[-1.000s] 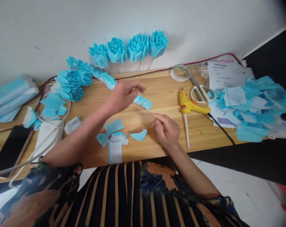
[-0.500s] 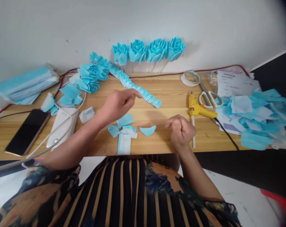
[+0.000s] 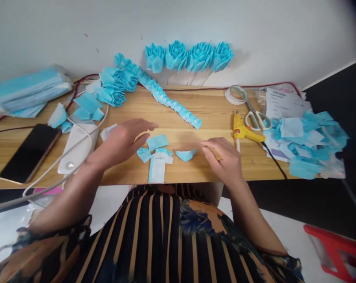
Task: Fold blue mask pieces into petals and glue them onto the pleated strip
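My left hand (image 3: pixel 123 139) hovers open over the wooden table (image 3: pixel 213 114), fingers stretched toward a small blue paper square (image 3: pixel 157 142). Below that square lie a blue scrap (image 3: pixel 144 154) and a white-and-blue folded strip (image 3: pixel 158 167). My right hand (image 3: pixel 223 157) rests near the table's front edge with fingers loosely curled, its fingertips just right of a curved blue petal piece (image 3: pixel 185 155). I see nothing held in it. A long chain of folded blue petals (image 3: pixel 172 104) runs diagonally across the table from the back left.
Blue paper flowers (image 3: pixel 192 57) lean on the wall. A yellow glue gun (image 3: pixel 244 131), scissors (image 3: pixel 257 118) and tape roll (image 3: pixel 236 94) lie right. Blue scraps (image 3: pixel 310 137) pile far right. A phone (image 3: pixel 29 151), white charger (image 3: pixel 77 147) and mask stack (image 3: pixel 27 92) sit left.
My left hand let go of the petal chain and dropped toward the small pieces. The chain now lies stretched on the table. My right hand opened from a fist and moved toward the curved petal.
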